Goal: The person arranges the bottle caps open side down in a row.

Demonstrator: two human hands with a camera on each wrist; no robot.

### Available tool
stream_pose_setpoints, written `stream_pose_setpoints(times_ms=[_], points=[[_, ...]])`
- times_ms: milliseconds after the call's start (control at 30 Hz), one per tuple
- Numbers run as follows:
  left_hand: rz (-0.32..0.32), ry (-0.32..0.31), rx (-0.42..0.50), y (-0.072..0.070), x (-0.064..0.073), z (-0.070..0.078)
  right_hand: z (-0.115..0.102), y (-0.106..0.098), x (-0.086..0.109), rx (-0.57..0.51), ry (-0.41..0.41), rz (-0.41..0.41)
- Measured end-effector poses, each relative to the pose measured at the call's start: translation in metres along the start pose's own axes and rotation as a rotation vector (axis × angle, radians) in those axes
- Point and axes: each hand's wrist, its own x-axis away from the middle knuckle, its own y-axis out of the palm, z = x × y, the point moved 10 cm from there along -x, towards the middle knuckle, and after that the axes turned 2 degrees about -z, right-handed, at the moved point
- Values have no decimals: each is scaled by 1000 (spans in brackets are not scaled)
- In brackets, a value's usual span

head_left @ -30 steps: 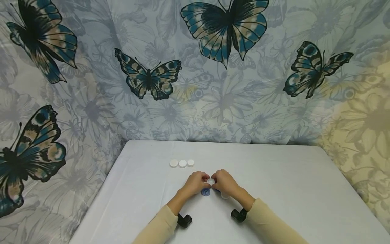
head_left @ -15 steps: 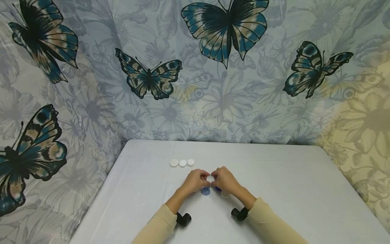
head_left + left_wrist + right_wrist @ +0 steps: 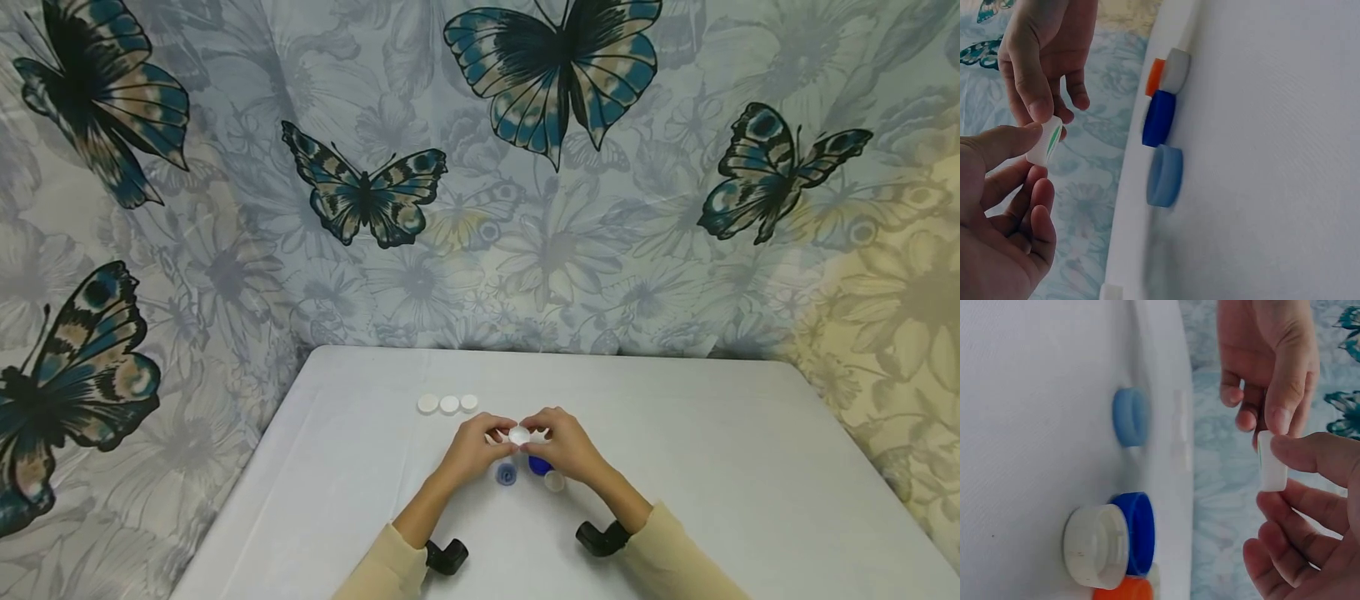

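A white bottle cap (image 3: 519, 435) is held up off the table between both hands. The left hand (image 3: 476, 446) pinches it from the left with thumb and fingertips. From the other side, the right hand (image 3: 564, 444) pinches the same cap. A green mark shows on the cap's face in the left wrist view. Just below the hands on the table are a light blue cap (image 3: 506, 474), a dark blue cap (image 3: 539, 465) and a whitish cap (image 3: 554, 481). An orange cap (image 3: 1124, 592) sits beside the dark blue and whitish ones; the right hand hides it from the head view.
Three white caps (image 3: 449, 405) lie in a row farther back, left of the hands. The white table (image 3: 675, 450) ends at a cloth backdrop (image 3: 600, 292) printed with butterflies. Black wrist cameras (image 3: 600, 539) hang beneath both wrists.
Both hands have lifted a little and turned, so the white cap between them shows plainly. More of the dark blue cap under the right hand is uncovered.
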Motion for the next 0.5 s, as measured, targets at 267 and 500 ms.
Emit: stream_pose_setpoints(times_ms=[267,500], points=[[33,69,55,-8,17,20,-14,-14,19,-139,-28,60],[66,87,91,-13,20,28,-19,-25,25,-190,-54,161]])
